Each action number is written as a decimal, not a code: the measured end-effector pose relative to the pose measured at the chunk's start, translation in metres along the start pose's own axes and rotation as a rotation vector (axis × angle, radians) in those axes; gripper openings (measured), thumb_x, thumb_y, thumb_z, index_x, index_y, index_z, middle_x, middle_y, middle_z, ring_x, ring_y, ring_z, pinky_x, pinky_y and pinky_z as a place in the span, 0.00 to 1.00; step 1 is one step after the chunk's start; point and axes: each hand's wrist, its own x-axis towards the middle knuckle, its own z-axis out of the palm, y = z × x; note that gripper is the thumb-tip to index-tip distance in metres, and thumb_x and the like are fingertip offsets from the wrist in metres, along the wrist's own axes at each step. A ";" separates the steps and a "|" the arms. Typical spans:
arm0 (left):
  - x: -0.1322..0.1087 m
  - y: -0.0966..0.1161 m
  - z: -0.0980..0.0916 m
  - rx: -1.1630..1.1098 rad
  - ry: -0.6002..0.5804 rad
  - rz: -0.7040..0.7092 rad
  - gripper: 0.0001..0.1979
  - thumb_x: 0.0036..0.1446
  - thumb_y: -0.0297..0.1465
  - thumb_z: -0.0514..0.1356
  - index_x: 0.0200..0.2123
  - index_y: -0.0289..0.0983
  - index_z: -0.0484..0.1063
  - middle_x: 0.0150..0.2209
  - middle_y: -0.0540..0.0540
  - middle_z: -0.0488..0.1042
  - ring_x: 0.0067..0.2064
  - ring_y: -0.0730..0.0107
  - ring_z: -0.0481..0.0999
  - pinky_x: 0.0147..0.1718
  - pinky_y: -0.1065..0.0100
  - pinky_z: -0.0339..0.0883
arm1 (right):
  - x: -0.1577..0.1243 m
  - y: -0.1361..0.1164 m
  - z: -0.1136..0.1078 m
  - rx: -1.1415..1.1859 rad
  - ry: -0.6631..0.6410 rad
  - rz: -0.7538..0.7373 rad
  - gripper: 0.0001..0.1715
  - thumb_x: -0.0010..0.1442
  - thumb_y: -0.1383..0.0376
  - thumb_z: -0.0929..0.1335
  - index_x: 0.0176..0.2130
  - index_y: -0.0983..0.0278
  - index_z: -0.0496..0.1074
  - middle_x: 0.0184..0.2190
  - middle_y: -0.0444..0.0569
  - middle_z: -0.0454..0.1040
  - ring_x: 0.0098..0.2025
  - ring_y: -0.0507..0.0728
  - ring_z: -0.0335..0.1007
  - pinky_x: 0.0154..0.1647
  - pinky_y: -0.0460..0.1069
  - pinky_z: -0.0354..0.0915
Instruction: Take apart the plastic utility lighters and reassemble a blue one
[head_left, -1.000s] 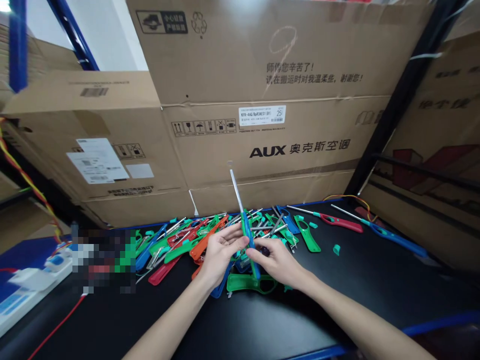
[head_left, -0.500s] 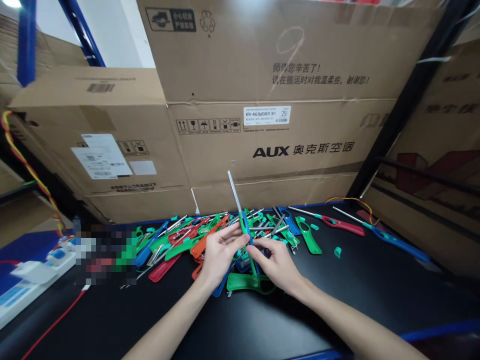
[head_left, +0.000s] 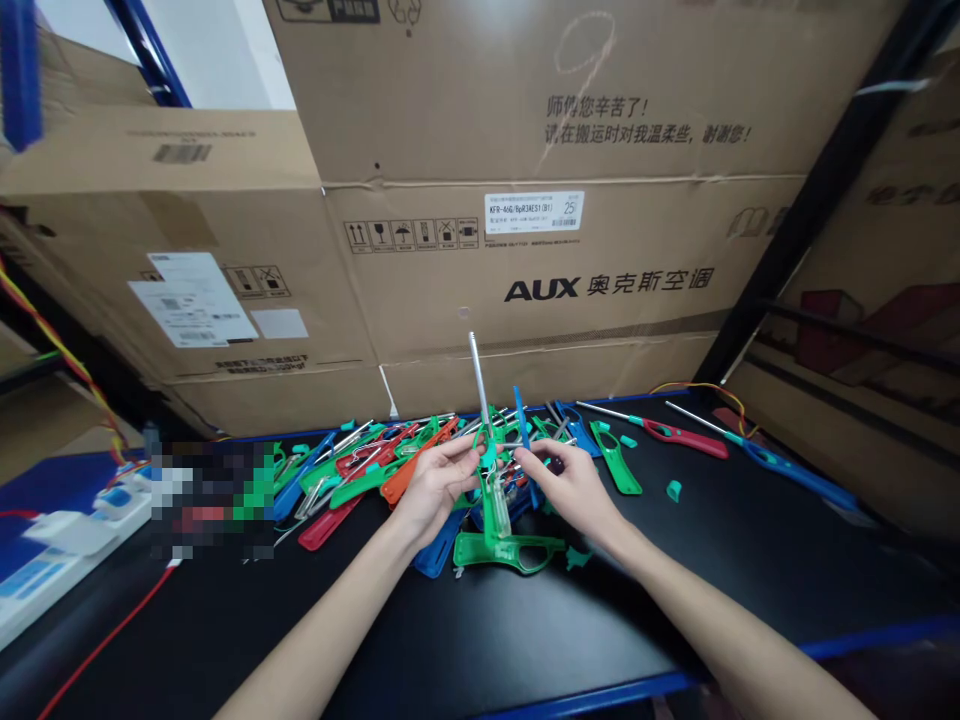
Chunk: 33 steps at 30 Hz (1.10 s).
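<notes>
Left hand [head_left: 431, 485] pinches green lighter shell [head_left: 495, 515], tube up — right hand [head_left: 574, 490] pinches blue shell [head_left: 523, 425]. Halves look unjoined — parts pile [head_left: 360, 470] untouched.

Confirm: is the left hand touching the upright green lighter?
Touching. The head view shows fingers of the left hand pinching the green lighter just below its metal tube; the right hand holds a blue shell beside it.

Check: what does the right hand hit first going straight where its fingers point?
The right hand, pinching a blue shell, points left; likely first the green lighter half in the left hand. Depth is unclear.
</notes>
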 end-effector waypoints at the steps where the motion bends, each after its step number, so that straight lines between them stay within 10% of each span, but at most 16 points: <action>1: 0.000 0.000 -0.001 -0.028 -0.041 -0.024 0.30 0.43 0.38 0.78 0.49 0.32 0.80 0.48 0.34 0.81 0.48 0.53 0.82 0.39 0.66 0.76 | 0.002 0.004 -0.002 -0.089 0.030 -0.002 0.26 0.64 0.44 0.69 0.36 0.64 0.79 0.30 0.46 0.76 0.32 0.54 0.69 0.35 0.47 0.60; 5: 0.000 -0.003 -0.001 -0.135 -0.131 -0.096 0.26 0.52 0.37 0.72 0.53 0.33 0.78 0.49 0.35 0.80 0.40 0.58 0.83 0.37 0.63 0.79 | 0.008 0.016 -0.008 -0.288 0.169 -0.088 0.24 0.62 0.46 0.72 0.42 0.64 0.80 0.35 0.50 0.77 0.38 0.57 0.72 0.42 0.50 0.63; 12: -0.006 -0.014 0.009 -0.066 -0.134 -0.199 0.25 0.61 0.39 0.64 0.56 0.30 0.74 0.47 0.34 0.80 0.27 0.66 0.79 0.19 0.69 0.73 | 0.005 0.001 -0.005 0.197 0.136 -0.087 0.25 0.65 0.46 0.69 0.43 0.65 0.78 0.32 0.48 0.74 0.29 0.51 0.64 0.30 0.46 0.60; 22: -0.018 -0.019 0.029 0.308 -0.235 -0.113 0.27 0.47 0.50 0.74 0.28 0.30 0.74 0.25 0.45 0.76 0.19 0.73 0.75 0.18 0.75 0.70 | 0.006 -0.002 -0.009 0.456 0.124 0.045 0.28 0.55 0.44 0.76 0.30 0.66 0.74 0.18 0.39 0.54 0.21 0.46 0.45 0.21 0.44 0.45; 33: -0.017 -0.020 0.026 0.361 -0.241 -0.101 0.29 0.50 0.54 0.69 0.27 0.30 0.75 0.19 0.49 0.71 0.16 0.77 0.69 0.15 0.77 0.60 | 0.006 -0.007 -0.019 0.441 0.090 0.044 0.29 0.57 0.43 0.74 0.30 0.68 0.75 0.13 0.39 0.58 0.15 0.45 0.48 0.16 0.43 0.47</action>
